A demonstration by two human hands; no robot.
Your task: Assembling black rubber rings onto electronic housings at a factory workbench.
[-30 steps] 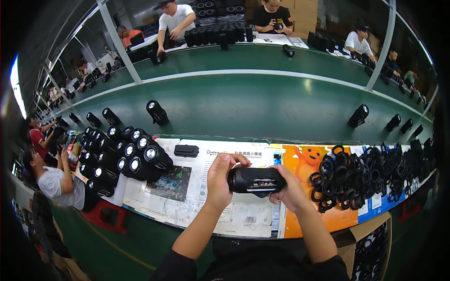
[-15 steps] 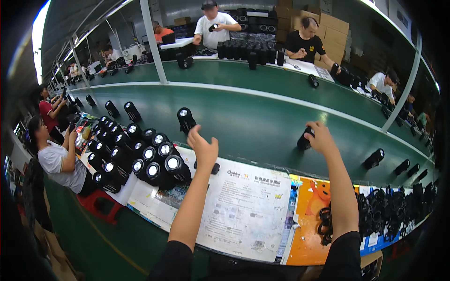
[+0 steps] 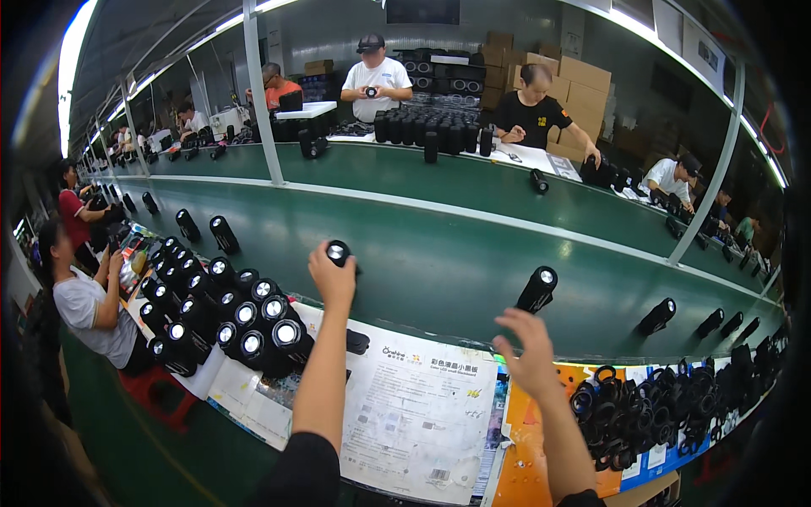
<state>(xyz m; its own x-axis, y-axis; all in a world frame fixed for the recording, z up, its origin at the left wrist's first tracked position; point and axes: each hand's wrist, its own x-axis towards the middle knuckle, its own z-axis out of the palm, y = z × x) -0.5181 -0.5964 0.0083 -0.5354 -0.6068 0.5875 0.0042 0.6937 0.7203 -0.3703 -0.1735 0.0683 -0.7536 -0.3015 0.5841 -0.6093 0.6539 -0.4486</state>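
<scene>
My left hand (image 3: 332, 280) reaches out over the green conveyor belt (image 3: 439, 262) and grips an upright black cylinder (image 3: 339, 252) with a shiny round top. My right hand (image 3: 529, 359) hovers with fingers spread and nothing in it, just short of a second black cylinder (image 3: 537, 289) that stands tilted on the belt's near edge. Both forearms cross the white printed sheet (image 3: 414, 414) on the bench.
Several black cylinders (image 3: 236, 321) are packed upright on the bench at left. A heap of black rings (image 3: 642, 414) lies at right on an orange sheet (image 3: 528, 456). A seated person (image 3: 84, 296) works at left, others (image 3: 378, 80) across the belt. More cylinders (image 3: 657, 317) ride the belt.
A second ago both hands held one black cylinder over the bench. My right hand set it on the belt and drew back; my left hand reached out and closed on another cylinder.
</scene>
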